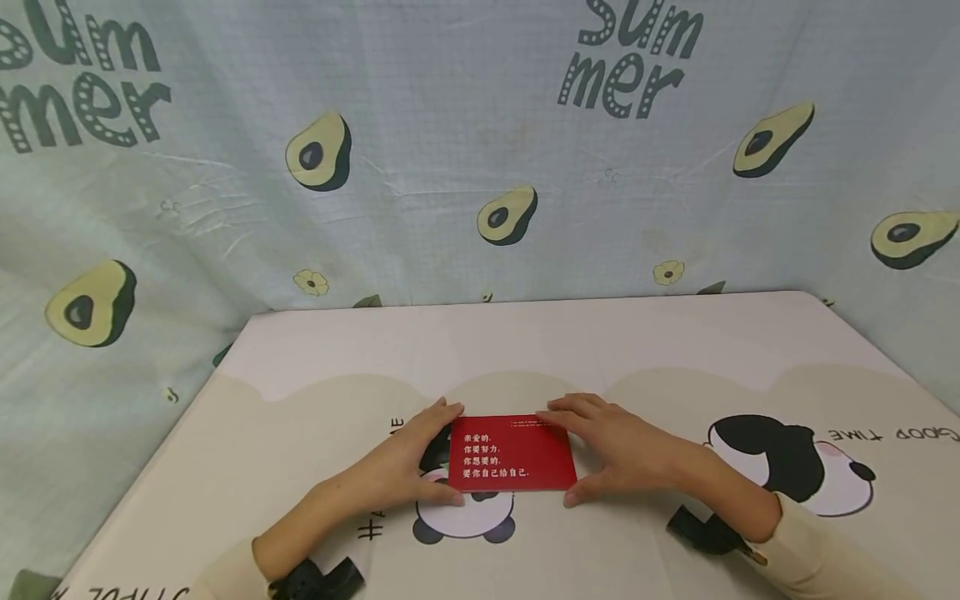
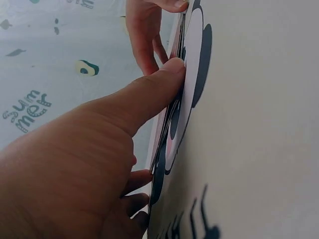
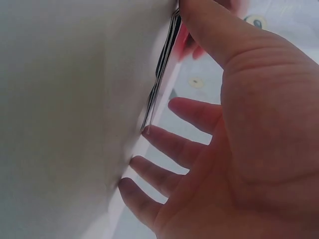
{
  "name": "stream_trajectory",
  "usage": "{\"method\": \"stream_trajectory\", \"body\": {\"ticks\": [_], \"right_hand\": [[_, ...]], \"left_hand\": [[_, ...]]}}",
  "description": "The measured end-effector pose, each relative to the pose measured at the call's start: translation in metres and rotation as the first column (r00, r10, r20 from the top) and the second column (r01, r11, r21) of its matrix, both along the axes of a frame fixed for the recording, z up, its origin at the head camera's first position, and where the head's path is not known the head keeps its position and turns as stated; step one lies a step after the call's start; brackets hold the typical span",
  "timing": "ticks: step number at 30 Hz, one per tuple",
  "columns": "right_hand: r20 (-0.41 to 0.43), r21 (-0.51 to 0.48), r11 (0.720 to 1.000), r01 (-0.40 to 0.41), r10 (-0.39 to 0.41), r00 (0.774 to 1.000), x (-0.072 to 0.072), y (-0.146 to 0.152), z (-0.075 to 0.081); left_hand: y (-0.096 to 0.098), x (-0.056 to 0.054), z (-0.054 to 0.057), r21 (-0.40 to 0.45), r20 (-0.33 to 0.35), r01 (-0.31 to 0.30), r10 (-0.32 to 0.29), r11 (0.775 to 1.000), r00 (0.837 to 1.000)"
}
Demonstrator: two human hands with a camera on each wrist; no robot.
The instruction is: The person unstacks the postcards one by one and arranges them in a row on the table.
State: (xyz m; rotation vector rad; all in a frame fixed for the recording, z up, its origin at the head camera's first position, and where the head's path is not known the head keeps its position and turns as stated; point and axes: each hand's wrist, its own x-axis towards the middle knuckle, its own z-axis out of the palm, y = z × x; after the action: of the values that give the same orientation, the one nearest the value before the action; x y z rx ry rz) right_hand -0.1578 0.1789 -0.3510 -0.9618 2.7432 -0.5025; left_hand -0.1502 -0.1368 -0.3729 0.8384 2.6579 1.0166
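A red card with white Chinese lettering (image 1: 510, 462) lies flat on the table, printed side up. From the side, its edge (image 3: 162, 64) shows several thin layers, like a small stack. My left hand (image 1: 408, 458) is at its left end, thumb by the near corner and fingers by the far corner. Around the right end spreads my right hand (image 1: 615, 446), its index finger over the far corner and thumb by the near one. In the right wrist view the right fingers (image 3: 174, 149) are fairly straight, and some tips touch the tabletop.
The pale tablecloth (image 1: 637, 550) bears a panda print (image 1: 465, 517) partly under the card and a black-and-white animal print (image 1: 795, 467) on the right. A hanging cloth with avocado prints (image 1: 508, 215) stands behind the table. Black wrist devices (image 1: 705, 532) sit below the wrists.
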Motion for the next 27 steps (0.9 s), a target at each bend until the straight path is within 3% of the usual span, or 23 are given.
{"method": "stream_trajectory", "body": {"ticks": [8, 21, 27], "right_hand": [[-0.027, 0.028, 1.000, 0.001, 0.000, 1.000, 0.001, -0.002, 0.001], [-0.037, 0.056, 0.998, -0.007, 0.009, 0.999, 0.002, -0.006, 0.006], [-0.067, 0.064, 0.998, -0.012, 0.016, 0.998, 0.001, -0.005, 0.010]], "left_hand": [[0.001, 0.001, 0.002, -0.030, -0.023, -0.005, 0.004, 1.000, 1.000], [-0.001, 0.003, 0.002, 0.002, -0.034, 0.003, -0.003, 1.000, 0.999], [0.000, 0.002, 0.007, 0.028, -0.069, 0.044, -0.042, 0.999, 0.997]]}}
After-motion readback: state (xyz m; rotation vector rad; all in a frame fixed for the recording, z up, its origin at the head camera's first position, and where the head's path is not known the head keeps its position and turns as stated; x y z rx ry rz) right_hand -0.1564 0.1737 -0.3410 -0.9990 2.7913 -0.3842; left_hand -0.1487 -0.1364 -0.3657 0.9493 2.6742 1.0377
